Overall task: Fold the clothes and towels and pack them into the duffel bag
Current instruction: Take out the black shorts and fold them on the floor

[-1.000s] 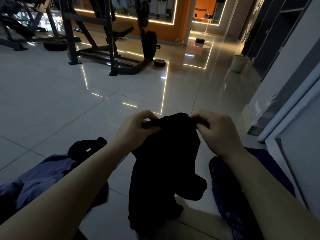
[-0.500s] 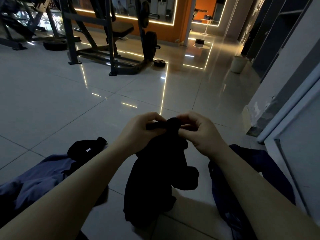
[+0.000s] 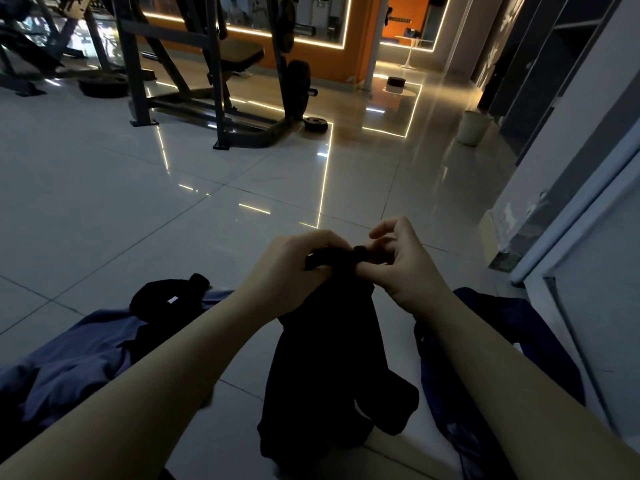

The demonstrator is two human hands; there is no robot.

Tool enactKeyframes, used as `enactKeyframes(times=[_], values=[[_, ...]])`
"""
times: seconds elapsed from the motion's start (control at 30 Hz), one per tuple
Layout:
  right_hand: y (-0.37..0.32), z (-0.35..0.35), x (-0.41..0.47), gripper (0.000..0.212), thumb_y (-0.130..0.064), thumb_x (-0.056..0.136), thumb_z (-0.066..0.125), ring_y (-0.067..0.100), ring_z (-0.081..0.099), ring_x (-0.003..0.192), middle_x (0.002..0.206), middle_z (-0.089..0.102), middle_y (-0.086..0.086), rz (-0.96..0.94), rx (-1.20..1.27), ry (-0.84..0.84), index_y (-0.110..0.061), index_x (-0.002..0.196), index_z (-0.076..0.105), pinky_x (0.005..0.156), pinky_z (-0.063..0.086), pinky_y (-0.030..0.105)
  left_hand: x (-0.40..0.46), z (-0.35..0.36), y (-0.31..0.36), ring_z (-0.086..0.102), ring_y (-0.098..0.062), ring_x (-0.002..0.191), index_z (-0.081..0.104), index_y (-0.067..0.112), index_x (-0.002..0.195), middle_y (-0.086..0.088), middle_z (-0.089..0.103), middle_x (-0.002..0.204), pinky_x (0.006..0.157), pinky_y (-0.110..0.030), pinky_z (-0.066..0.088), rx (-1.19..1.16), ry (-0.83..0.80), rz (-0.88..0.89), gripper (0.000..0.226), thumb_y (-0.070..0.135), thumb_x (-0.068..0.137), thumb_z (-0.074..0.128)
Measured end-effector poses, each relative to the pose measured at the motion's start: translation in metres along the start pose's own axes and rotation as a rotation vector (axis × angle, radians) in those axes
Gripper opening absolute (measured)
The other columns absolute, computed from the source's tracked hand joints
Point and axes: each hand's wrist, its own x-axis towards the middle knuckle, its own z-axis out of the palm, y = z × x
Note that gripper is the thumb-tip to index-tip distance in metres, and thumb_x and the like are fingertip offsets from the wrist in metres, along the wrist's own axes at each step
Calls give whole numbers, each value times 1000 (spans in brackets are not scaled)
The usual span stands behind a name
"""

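So left hand (image 3: 294, 268) grips the black garment (image 3: 325, 358), hanging toward 6 o'clock; right hand (image 3: 398, 261) pinches its edge (fingers half-spread).

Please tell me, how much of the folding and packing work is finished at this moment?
Nothing looks finished: no folded pile shows, and I cannot make out a duffel bag for certain. In hand: the left hand and right hand hold the top edge of a black garment hanging to the floor. Left: the blue garment, a black garment on it, and dark blue fabric on the right.
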Motion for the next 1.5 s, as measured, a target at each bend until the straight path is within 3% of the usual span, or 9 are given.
enactKeyframes(times=[0.1, 0.27, 0.53, 0.73, 0.93, 1.03, 1.2, 1.3, 1.5], values=[[1, -5, 1, 23, -8, 81, 72, 15, 63, 86, 92, 63, 4, 7, 17, 11, -16, 97, 56, 76, 54, 25, 1, 1, -1, 63, -8, 82, 61, 34, 84, 10, 67, 85, 73, -19, 46, -114, 126, -92, 32, 3, 84, 67], [3, -8, -1, 10, -11, 89, 65, 13, 67, 82, 90, 69, 4, 10, 41, 25, -20, 94, 67, 72, 54, 23, -1, -5, -1, 65, -15, 69, 62, 23, 81, -1, 69, 78, 62, -30, 50, -409, 176, -177, 19, 6, 83, 70], [-6, 0, -3, 11, -8, 86, 67, 16, 67, 81, 85, 69, 5, -74, 59, 103, -19, 84, 68, 74, 56, 25, -1, 3, 1, 63, -12, 79, 56, 34, 75, 4, 66, 81, 68, -21, 47, -74, 165, -134, 30, 7, 83, 69], [-6, 11, -1, 6, -16, 88, 66, 13, 63, 84, 86, 66, -2, -94, -191, 128, -22, 86, 65, 77, 54, 30, -2, 15, -3, 63, -15, 77, 65, 16, 87, -2, 68, 83, 67, -16, 46, 6, 120, -109, 10, 7, 83, 68], [-3, 7, -1, 14, -16, 85, 70, 12, 62, 83, 93, 63, -8, -35, -188, 39, -26, 92, 64, 73, 53, 26, -3, 14, 4, 66, -14, 78, 44, 36, 112, 0, 66, 91, 63, -17, 52, -109, 22, -159, 43, 9, 86, 66], [-2, 13, -3, 32, -10, 83, 71, 11, 62, 87, 99, 59, -8, -106, -175, 82, -28, 104, 54, 76, 55, 29, -6, 10, 10, 67, -20, 77, 36, 53, 123, -4, 66, 92, 68, -31, 59, -182, -84, -144, 64, 6, 89, 61], [-4, 8, -6, 30, -14, 82, 73, 8, 61, 75, 90, 59, -4, -171, -165, 100, -24, 96, 49, 71, 56, 27, -4, 3, 9, 65, -15, 97, 53, 39, 120, -3, 65, 107, 84, -37, 57, -282, -95, -194, 44, 6, 91, 58], [-6, 9, -8, 5, -14, 90, 63, 8, 64, 80, 86, 64, -6, -226, -204, 71, -19, 92, 61, 74, 56, 29, -3, 4, 7, 66, -17, 91, 50, 46, 119, -1, 66, 96, 82, -34, 58, -272, -90, -190, 50, 6, 91, 58], [-4, 7, -7, 28, -14, 85, 68, 23, 62, 79, 100, 57, -1, -89, -203, 105, -29, 92, 45, 70, 56, 36, -3, 8, 8, 62, -1, 93, 58, 38, 106, 15, 65, 97, 81, -10, 49, -136, -37, -99, 39, 2, 91, 57]])
